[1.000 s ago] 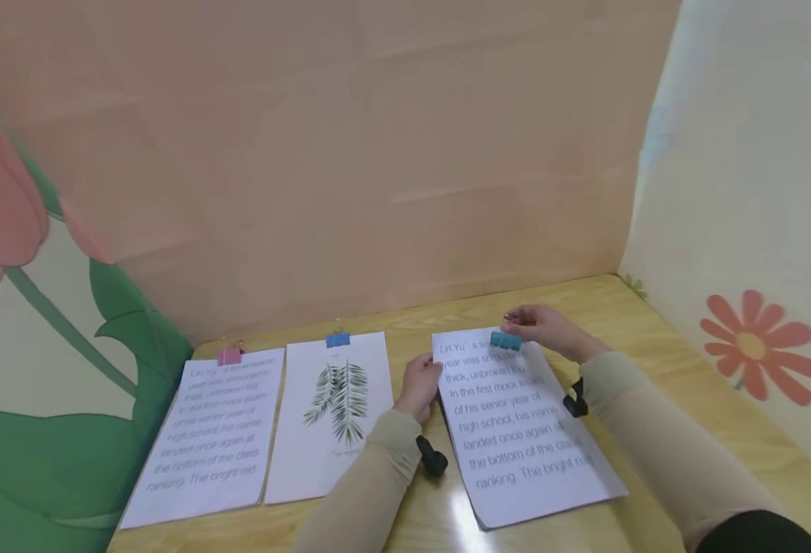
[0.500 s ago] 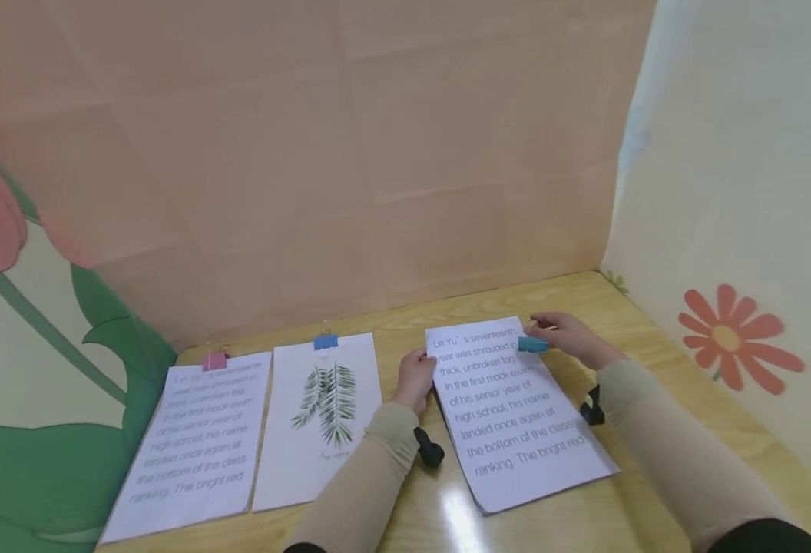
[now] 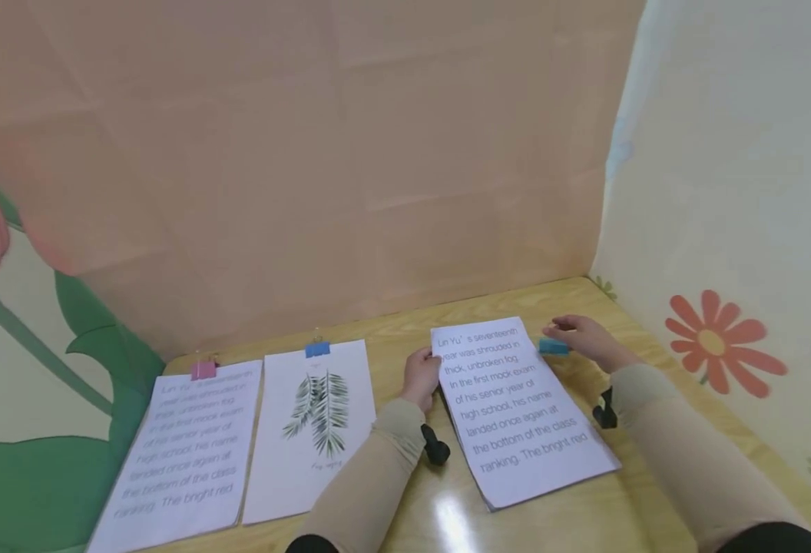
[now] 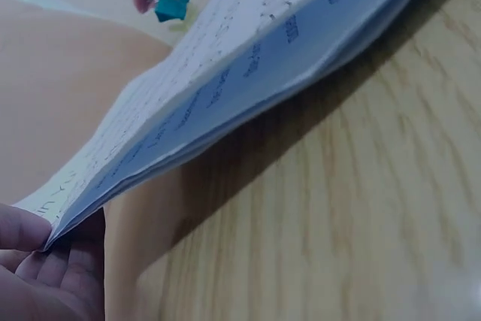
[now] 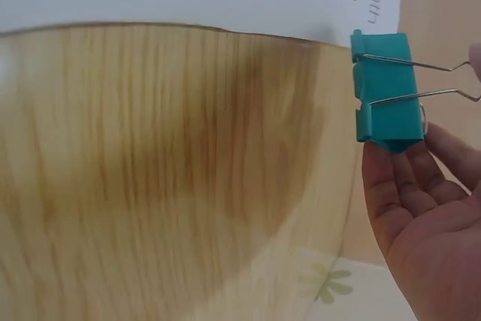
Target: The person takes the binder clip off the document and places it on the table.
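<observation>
My left hand pinches the upper left edge of a stack of printed sheets. In the left wrist view the thumb lies on top and the fingers beneath, the stack's edge raised over the table with its layers slightly parted. Just right of the stack's top right corner, my right hand holds a teal binder clip by its wire handles. The clip is off the paper, its mouth turned toward the sheets. In the right wrist view the fingers lie behind the clip, and the thumb is mostly cut off by the frame.
Left on the wooden table lie two more stacks: a text stack under a pink binder clip, and a leaf-print stack under a blue binder clip. A brown backdrop rises behind; a flower-painted wall stands right.
My right hand has moved right with the teal binder clip, from over the sheets' top edge to beside their right corner. The left hand keeps its pinch. The head view has shifted slightly.
</observation>
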`<state>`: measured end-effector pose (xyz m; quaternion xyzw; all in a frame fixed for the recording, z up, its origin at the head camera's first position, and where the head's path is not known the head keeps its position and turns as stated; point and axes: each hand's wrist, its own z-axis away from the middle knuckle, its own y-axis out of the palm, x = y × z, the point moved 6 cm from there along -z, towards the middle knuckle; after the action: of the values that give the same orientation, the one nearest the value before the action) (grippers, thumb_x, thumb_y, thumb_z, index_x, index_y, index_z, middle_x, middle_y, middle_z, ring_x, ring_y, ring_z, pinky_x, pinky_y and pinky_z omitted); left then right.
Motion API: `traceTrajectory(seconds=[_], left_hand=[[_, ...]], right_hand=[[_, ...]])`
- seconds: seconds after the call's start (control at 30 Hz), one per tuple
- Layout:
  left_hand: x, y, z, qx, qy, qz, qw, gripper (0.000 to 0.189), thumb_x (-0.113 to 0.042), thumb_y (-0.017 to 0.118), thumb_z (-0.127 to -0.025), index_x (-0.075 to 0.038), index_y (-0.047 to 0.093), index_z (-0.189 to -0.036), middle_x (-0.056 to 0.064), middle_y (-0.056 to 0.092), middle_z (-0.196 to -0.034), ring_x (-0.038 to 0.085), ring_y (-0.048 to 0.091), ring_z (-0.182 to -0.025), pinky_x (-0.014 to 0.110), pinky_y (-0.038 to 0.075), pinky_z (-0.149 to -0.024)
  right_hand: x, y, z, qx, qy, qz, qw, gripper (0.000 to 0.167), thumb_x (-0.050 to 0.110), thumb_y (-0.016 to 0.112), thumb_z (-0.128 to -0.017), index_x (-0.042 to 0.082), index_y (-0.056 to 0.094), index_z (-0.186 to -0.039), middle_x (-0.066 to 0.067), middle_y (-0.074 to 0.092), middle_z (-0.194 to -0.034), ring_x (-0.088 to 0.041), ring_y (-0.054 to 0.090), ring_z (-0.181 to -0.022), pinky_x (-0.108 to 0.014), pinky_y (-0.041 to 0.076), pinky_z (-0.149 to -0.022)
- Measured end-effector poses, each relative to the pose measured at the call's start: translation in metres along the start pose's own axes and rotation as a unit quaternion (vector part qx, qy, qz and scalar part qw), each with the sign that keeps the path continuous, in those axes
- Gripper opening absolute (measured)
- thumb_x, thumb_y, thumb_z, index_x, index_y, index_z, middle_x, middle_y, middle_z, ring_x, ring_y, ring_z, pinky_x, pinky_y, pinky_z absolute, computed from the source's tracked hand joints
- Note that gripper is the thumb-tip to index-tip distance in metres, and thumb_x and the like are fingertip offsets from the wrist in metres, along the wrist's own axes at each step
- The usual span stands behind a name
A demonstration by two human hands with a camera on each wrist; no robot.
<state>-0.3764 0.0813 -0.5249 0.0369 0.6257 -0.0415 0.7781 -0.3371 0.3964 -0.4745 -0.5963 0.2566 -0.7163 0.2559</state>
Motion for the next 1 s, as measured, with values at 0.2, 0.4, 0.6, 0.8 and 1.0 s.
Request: traceTrajectory(seconds=[0.2,0.4,0.6,0.8,1.0], left_hand=[[-0.004,0.014,-0.002,0.003,0.008,0.002,1.0,0.033,0.003,0.053,-0.096,0.005,0.069,-0.124,0.01,0.071,-0.099,0.02,0.065,-0.089,0.032,0.053,-0.082],[-0.005,0.027,-0.006,0.007,0.012,0.002,0.9999,0.034,0.005,0.051,-0.095,0.004,0.07,-0.123,0.009,0.071,-0.098,0.019,0.066,-0.087,0.031,0.053,-0.079],[-0.004,0.039,-0.01,0.008,0.014,0.002,0.9999,0.035,0.005,0.051,-0.095,0.005,0.068,-0.126,0.009,0.07,-0.099,0.019,0.066,-0.087,0.03,0.055,-0.079],[-0.008,0.048,-0.007,0.01,0.01,0.008,0.9999,0.036,0.006,0.052,-0.094,0.004,0.068,-0.126,0.009,0.07,-0.099,0.02,0.067,-0.087,0.032,0.056,-0.079],[-0.008,0.052,-0.005,0.005,0.006,-0.008,0.9999,0.035,0.005,0.053,-0.094,0.003,0.069,-0.125,0.007,0.069,-0.097,0.018,0.065,-0.087,0.032,0.054,-0.08]], right_hand=[[-0.016,-0.009,-0.002,-0.005,-0.007,0.02,0.9998,0.074,0.037,0.053,-0.108,-0.021,0.032,-0.148,-0.041,0.034,-0.151,-0.058,0.031,-0.14,-0.067,0.031,-0.111],[-0.026,-0.013,-0.002,0.008,0.016,0.012,0.9998,0.079,0.042,0.051,-0.108,-0.021,0.028,-0.15,-0.042,0.029,-0.153,-0.059,0.028,-0.141,-0.068,0.028,-0.112],[-0.029,-0.013,0.0,0.019,0.043,0.01,0.9988,0.087,0.052,0.05,-0.106,-0.018,0.026,-0.152,-0.041,0.028,-0.155,-0.059,0.023,-0.143,-0.07,0.023,-0.113],[-0.037,-0.015,-0.003,0.021,0.07,0.011,0.9973,0.083,0.049,0.047,-0.108,-0.017,0.025,-0.153,-0.041,0.028,-0.155,-0.059,0.023,-0.143,-0.07,0.023,-0.113],[-0.043,-0.014,0.002,0.025,0.081,-0.021,0.9962,0.079,0.047,0.043,-0.109,-0.017,0.025,-0.153,-0.041,0.029,-0.154,-0.057,0.022,-0.144,-0.07,0.018,-0.115]])
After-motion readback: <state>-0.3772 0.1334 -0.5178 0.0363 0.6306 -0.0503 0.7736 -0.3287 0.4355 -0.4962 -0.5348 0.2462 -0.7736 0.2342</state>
